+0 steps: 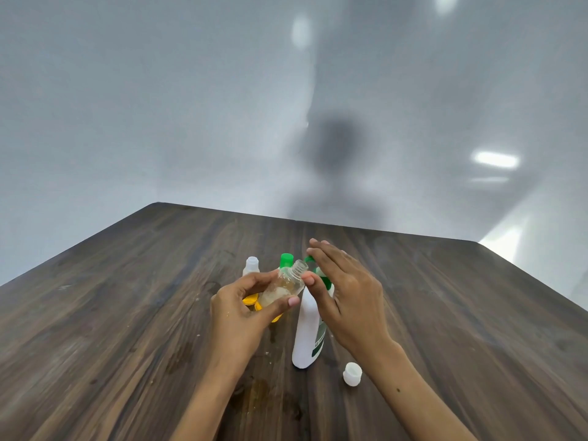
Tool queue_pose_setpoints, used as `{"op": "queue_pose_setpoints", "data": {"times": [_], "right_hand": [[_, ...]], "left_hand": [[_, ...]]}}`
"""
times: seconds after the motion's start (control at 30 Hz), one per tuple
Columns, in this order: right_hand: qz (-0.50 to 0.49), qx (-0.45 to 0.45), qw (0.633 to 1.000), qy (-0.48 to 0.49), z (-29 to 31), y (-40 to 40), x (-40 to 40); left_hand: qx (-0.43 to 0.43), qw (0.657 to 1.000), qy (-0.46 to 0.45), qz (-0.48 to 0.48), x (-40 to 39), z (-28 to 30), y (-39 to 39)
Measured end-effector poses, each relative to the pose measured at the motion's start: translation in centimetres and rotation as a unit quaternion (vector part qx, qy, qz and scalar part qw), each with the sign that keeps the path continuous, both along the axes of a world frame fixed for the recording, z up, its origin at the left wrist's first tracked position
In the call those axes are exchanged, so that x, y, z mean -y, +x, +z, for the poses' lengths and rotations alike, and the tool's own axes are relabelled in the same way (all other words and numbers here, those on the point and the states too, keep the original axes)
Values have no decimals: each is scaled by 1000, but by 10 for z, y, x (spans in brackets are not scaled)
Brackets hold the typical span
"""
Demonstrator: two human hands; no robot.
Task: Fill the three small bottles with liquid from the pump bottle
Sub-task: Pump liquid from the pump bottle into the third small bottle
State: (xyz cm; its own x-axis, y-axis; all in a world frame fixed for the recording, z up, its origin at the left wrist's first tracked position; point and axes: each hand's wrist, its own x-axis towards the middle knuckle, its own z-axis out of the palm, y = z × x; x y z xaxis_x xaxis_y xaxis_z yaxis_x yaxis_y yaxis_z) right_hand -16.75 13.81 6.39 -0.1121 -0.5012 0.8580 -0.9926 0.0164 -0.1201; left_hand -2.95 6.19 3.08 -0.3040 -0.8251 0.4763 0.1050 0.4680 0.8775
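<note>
Beside the pump nozzle [309,259], my left hand [245,308] grips the clear bottle [284,283] (mouth tilted right); right hand [345,289] presses flat.

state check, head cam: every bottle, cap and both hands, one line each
clear small bottle: uncapped, tilted toward the pump, some liquid inside
left hand: grips the clear small bottle
right hand: fingers straight, resting on the pump head
pump bottle: upright on the table
green-capped bottle: capped, upright
white small bottle: uncapped, upright
white cap: loose on the table
</note>
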Motion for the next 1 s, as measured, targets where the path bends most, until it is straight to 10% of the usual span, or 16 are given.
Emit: {"op": "queue_pose_setpoints", "data": {"times": [1.0], "right_hand": [[1, 22, 1000, 10, -3, 5, 2]], "left_hand": [[-3, 1000, -1, 10, 1, 0, 2]]}}
